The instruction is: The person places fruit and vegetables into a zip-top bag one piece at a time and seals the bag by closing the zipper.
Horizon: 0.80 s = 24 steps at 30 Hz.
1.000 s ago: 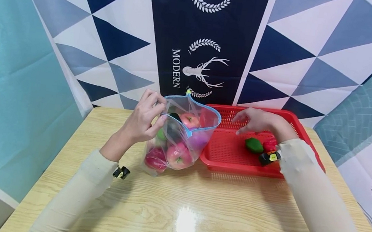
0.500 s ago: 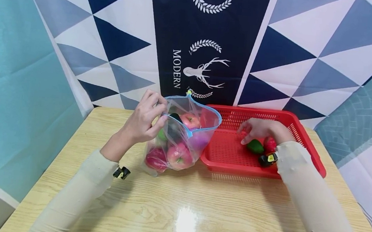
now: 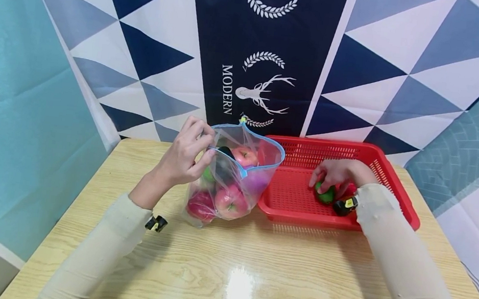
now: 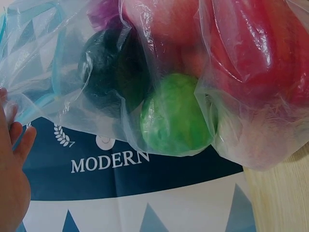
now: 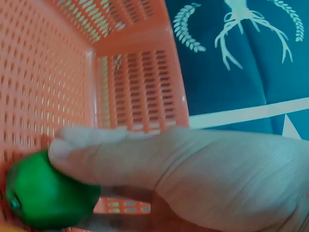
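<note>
My left hand (image 3: 188, 151) pinches the blue-edged rim of a clear zip bag (image 3: 243, 171), holding its mouth open. Inside the bag are a pink-red apple (image 3: 231, 203), a dark red fruit (image 3: 201, 207), a purple item (image 3: 256, 178) and other produce. The left wrist view shows a bright green round fruit (image 4: 176, 116) and a dark green one (image 4: 113, 70) through the plastic. My right hand (image 3: 336, 173) reaches down into the red basket (image 3: 289, 197), thumb and fingers around a green lime (image 5: 48, 193). A red item (image 3: 351, 189) beside it is partly hidden by the hand.
The basket's perforated walls rise around the right hand, and its left end adjoins the bag. Both stand on a light wooden table (image 3: 190, 272). A patterned cloth (image 3: 274, 35) hangs behind the table.
My right hand has moved right and down into the basket, and its fingers have closed around the lime. The left hand and the bag have stayed in place.
</note>
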Motion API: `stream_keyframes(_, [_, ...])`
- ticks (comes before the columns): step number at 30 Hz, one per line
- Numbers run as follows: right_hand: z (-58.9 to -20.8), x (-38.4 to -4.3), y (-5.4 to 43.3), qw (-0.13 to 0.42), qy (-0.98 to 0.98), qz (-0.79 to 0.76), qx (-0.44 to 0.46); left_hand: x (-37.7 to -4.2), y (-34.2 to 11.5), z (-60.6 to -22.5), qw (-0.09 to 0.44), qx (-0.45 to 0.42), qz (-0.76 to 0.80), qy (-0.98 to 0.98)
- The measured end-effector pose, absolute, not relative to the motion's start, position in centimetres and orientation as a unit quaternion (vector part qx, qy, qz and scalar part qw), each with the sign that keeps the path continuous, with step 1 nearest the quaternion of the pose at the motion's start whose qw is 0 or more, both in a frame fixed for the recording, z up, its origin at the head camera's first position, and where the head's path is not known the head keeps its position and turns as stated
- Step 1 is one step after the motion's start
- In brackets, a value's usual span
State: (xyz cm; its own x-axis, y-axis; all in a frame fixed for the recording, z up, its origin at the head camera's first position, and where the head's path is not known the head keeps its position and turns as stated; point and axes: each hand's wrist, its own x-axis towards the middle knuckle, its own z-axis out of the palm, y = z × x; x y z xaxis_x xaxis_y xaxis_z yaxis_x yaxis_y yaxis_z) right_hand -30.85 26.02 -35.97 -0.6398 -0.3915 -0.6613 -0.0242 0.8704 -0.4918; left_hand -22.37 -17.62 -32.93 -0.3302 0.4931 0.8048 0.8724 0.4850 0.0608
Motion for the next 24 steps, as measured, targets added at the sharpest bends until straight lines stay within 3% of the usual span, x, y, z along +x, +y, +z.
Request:
stream_keyframes(14, [-36.2, -30.9, 26.2, 0.396, 0.884, -0.213, -0.128, -22.4, -17.6, -33.0, 0.372, -0.437, -0.251, -0.779])
stream_keyframes(24, [-34.5, -30.3, 25.4, 0.34, 0.899, -0.228, -0.158, -22.4, -17.5, -33.0, 0.374, -0.441, -0.255, -0.775])
